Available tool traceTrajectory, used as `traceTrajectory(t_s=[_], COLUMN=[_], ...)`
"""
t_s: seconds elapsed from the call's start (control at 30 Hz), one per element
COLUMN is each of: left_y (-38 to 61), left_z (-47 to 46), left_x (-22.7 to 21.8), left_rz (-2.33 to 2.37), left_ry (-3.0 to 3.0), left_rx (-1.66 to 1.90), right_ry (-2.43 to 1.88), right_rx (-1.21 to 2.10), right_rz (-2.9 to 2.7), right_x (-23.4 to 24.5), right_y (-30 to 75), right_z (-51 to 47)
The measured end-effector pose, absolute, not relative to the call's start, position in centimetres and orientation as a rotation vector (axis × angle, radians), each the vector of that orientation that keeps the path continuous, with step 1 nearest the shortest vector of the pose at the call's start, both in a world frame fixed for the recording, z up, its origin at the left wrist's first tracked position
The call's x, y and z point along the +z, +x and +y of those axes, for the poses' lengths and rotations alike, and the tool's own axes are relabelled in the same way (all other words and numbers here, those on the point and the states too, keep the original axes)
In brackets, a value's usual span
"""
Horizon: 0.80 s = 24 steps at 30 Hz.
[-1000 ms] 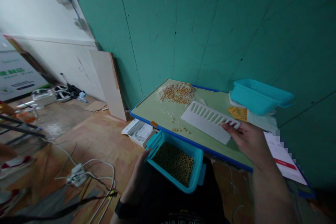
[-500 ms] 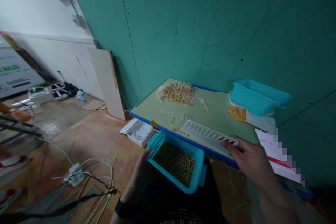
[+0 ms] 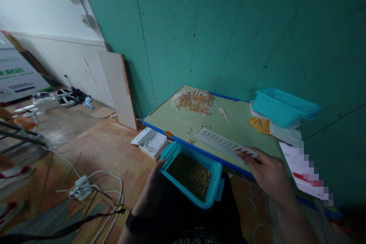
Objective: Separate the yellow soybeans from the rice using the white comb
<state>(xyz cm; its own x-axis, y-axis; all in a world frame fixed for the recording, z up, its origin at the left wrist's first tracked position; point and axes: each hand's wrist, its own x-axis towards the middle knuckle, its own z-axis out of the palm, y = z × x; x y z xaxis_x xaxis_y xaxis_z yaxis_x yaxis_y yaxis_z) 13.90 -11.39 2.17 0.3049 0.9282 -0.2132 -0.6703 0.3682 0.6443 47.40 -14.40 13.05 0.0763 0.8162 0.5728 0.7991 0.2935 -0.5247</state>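
Observation:
My left hand [image 3: 156, 177] grips the left end of a blue plastic bin [image 3: 213, 194], its thumb over the rim. Green beans and yellow soybeans [image 3: 190, 175] lie inside the bin, which sits at the table's front edge above my lap. In my right hand [image 3: 264, 167] is a white slotted plastic strip [image 3: 223, 143], held by its right end and slanting along the front of the table [image 3: 243, 118]. A few soybeans [image 3: 191, 141] lie by the strip's left end. Farther back is a heap of soybeans and white grains [image 3: 196, 101], with loose grains scattered in front.
A second blue bin [image 3: 286, 106] stands at the table's back right, beside a yellow-and-white cloth [image 3: 260, 125] and a printed sheet [image 3: 297, 171]. Below the table's left is an open white box [image 3: 151, 143]. Cables and a power strip [image 3: 81, 187] lie on the floor.
The strip in my right hand has shifted slightly left along the table's front edge, and fewer soybeans show beside its tip. My left hand still holds the bin.

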Motion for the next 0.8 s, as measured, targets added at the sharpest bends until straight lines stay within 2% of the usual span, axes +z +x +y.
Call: traceTrajectory(t_s=[0.4,0.8], left_y=[13.4,12.9], left_z=[-11.6,-12.1], left_x=[1.5,1.6], left_rz=[0.676,0.851], left_ry=[0.433,0.306], left_rx=[1.091,1.043], right_ry=[-1.382,-1.440], right_rx=[0.164,0.322], right_rz=[-1.791,-1.614], right_x=[13.7,13.5], right_y=[45.9,46.1], right_z=[-13.9,-7.9])
